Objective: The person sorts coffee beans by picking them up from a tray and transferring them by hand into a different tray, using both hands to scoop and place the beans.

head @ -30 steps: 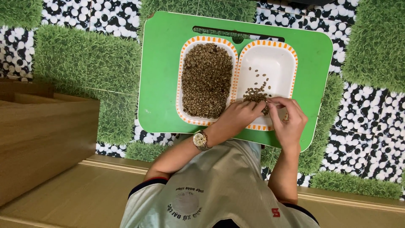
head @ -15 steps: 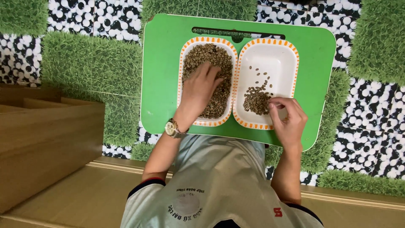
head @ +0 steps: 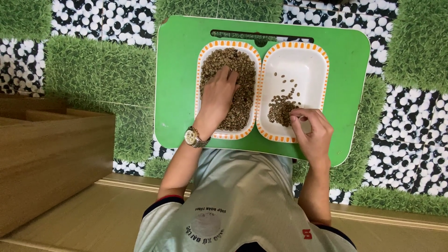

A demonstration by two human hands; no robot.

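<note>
Resting palm-down on the heaped coffee beans [head: 238, 100], the left hand [head: 218, 98] lies in the left dish [head: 201, 74], fingers spread loosely and their tips sunk among the beans; whether it has gathered any under the palm cannot be told from above. A gold-coloured wristwatch [head: 192, 136] sits on that wrist, just over the dish's near rim. The right hand [head: 313, 133] hovers at the near corner of the right dish [head: 313, 65], fingers curled inward with thumb and forefinger drawn close together, possibly pinching a bean or two (the fingertips are too small here to be sure). Just beside those fingertips lies a small pile of beans [head: 280, 108], with a thin scatter of single beans trailing toward the far end of that dish. Both dishes are white, rectangular, edged in an orange pattern, and stand touching side by side on a green lap tray [head: 177, 84] with a slot handle at its far edge. Beneath the tray is a floor of artificial grass squares [head: 100, 74] and black-and-white pebble panels. A wooden step [head: 51, 154] is on the left.
</note>
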